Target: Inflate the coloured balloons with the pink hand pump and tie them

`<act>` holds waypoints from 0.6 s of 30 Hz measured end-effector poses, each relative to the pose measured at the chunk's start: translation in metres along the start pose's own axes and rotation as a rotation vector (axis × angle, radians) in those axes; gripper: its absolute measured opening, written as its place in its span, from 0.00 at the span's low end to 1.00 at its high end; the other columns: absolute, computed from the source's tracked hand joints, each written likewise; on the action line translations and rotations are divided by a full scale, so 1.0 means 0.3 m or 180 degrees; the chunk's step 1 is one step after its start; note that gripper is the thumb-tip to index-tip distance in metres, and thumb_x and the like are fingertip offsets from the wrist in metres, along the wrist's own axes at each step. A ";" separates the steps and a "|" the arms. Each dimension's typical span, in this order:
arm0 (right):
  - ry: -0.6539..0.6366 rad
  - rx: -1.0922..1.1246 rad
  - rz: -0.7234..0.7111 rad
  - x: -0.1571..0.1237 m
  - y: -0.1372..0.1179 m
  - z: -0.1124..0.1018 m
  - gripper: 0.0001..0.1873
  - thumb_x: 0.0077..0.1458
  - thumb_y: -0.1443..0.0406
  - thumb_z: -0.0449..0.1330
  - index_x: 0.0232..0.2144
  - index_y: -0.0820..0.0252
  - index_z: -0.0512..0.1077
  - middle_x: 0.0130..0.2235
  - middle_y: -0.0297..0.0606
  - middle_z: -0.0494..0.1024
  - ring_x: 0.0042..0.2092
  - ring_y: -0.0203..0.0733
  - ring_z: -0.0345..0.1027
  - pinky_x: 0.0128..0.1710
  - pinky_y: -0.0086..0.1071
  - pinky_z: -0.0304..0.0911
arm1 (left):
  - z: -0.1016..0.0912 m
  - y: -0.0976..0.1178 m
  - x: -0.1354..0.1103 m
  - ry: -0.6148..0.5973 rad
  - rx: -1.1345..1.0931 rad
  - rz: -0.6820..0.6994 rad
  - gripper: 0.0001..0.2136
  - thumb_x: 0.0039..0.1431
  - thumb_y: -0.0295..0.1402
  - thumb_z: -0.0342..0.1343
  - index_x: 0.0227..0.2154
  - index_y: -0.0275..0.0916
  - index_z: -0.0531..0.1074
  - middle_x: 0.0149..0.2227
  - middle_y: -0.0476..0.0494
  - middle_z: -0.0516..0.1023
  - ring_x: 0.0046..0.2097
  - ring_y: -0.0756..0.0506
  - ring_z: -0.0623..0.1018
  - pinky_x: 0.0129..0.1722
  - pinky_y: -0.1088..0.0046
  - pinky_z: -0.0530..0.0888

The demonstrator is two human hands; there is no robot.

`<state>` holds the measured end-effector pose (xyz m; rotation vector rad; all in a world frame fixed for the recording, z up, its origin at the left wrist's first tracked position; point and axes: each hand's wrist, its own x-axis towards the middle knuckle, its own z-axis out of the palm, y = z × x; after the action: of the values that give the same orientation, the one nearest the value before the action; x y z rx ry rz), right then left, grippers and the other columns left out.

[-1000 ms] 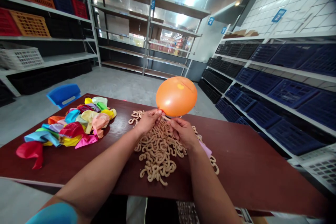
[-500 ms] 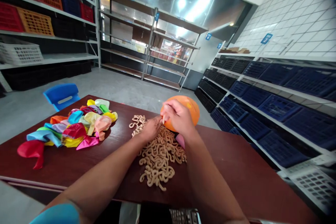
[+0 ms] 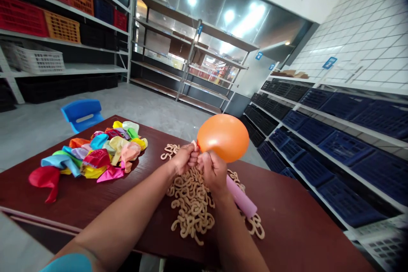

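The left hand has its fingers curled in, and they seem to pinch the orange balloon by its little neck. The right hand is right beside it, its fingers bent in close to the palm. I can't tell if they pinch something, because the back of the hand hides it.

The balloon is in the middle of the frame. Its round part sits just past the fingertips, above and to the right of them. It is all puffed up, so I think the blowing part is done. I can't see if the neck has a knot. Lots of flat balloons lie in a pile at the left of the frame, and those have no air in them.

Under the hands is a heap of curly tan strings. A pink tube lies to the right of the right hand, on some strings. Everything is on a dark red-brown table. A blue chair stands behind it, left.
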<state>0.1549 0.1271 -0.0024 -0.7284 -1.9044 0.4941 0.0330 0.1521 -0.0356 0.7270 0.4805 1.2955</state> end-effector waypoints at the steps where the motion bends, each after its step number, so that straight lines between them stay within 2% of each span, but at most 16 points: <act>1: 0.0161 -0.0036 0.0314 -0.023 0.050 0.012 0.15 0.56 0.60 0.48 0.22 0.59 0.66 0.21 0.32 0.67 0.25 0.32 0.60 0.28 0.27 0.58 | -0.001 0.010 -0.003 -0.0067 -0.0026 -0.0071 0.14 0.53 0.40 0.51 0.22 0.38 0.54 0.17 0.58 0.45 0.17 0.58 0.45 0.15 0.83 0.43; 2: 0.0287 -0.0022 0.0618 -0.039 0.101 0.025 0.16 0.56 0.58 0.49 0.20 0.59 0.65 0.19 0.31 0.65 0.24 0.32 0.58 0.27 0.27 0.57 | 0.001 0.018 -0.007 -0.0119 -0.0031 -0.0138 0.13 0.53 0.38 0.50 0.23 0.38 0.54 0.18 0.58 0.45 0.17 0.58 0.45 0.15 0.83 0.42; 4: 0.0212 0.0252 0.1077 -0.054 0.188 0.051 0.16 0.54 0.55 0.50 0.23 0.59 0.66 0.21 0.30 0.67 0.26 0.32 0.58 0.27 0.26 0.56 | 0.012 0.024 -0.014 -0.0184 -0.0043 -0.0282 0.11 0.54 0.36 0.49 0.23 0.38 0.55 0.18 0.58 0.46 0.16 0.58 0.45 0.14 0.83 0.42; 7: 0.0245 0.1278 0.1655 -0.053 0.253 0.078 0.16 0.51 0.54 0.52 0.33 0.59 0.70 0.28 0.32 0.72 0.30 0.34 0.63 0.29 0.27 0.59 | 0.044 0.019 -0.025 -0.0298 -0.0308 -0.0658 0.12 0.56 0.36 0.48 0.22 0.38 0.54 0.17 0.58 0.45 0.16 0.58 0.46 0.14 0.84 0.43; 10: 0.0148 0.2410 0.1998 -0.048 0.238 0.084 0.18 0.49 0.55 0.55 0.40 0.57 0.69 0.35 0.34 0.75 0.35 0.36 0.66 0.33 0.28 0.62 | 0.075 0.011 -0.034 -0.0431 -0.0807 -0.1046 0.11 0.57 0.34 0.46 0.22 0.37 0.54 0.17 0.58 0.44 0.15 0.58 0.47 0.13 0.84 0.44; 13: -0.0049 0.3060 0.2173 -0.046 0.192 0.079 0.20 0.47 0.55 0.56 0.42 0.55 0.69 0.40 0.35 0.75 0.39 0.38 0.67 0.35 0.30 0.64 | 0.092 0.006 -0.041 -0.0530 -0.1269 -0.1336 0.10 0.57 0.31 0.46 0.22 0.37 0.54 0.17 0.58 0.44 0.15 0.58 0.47 0.12 0.85 0.43; 15: -0.0157 0.3211 0.2183 -0.047 0.172 0.076 0.19 0.48 0.55 0.55 0.42 0.55 0.69 0.40 0.36 0.74 0.41 0.38 0.67 0.36 0.30 0.65 | 0.094 0.007 -0.045 -0.0591 -0.1465 -0.1463 0.10 0.56 0.30 0.47 0.22 0.37 0.54 0.17 0.58 0.44 0.15 0.58 0.48 0.12 0.85 0.44; 18: -0.0010 0.2932 0.2044 -0.052 0.175 0.077 0.19 0.48 0.54 0.55 0.41 0.54 0.69 0.38 0.35 0.74 0.39 0.37 0.67 0.33 0.29 0.65 | 0.088 0.014 -0.050 -0.0670 -0.1533 -0.1561 0.09 0.55 0.28 0.48 0.22 0.37 0.54 0.17 0.58 0.45 0.15 0.58 0.50 0.13 0.86 0.45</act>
<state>0.1532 0.1547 -0.0548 -0.6714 -1.1806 1.6244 0.0450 0.1324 -0.0153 0.3048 0.1459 0.8130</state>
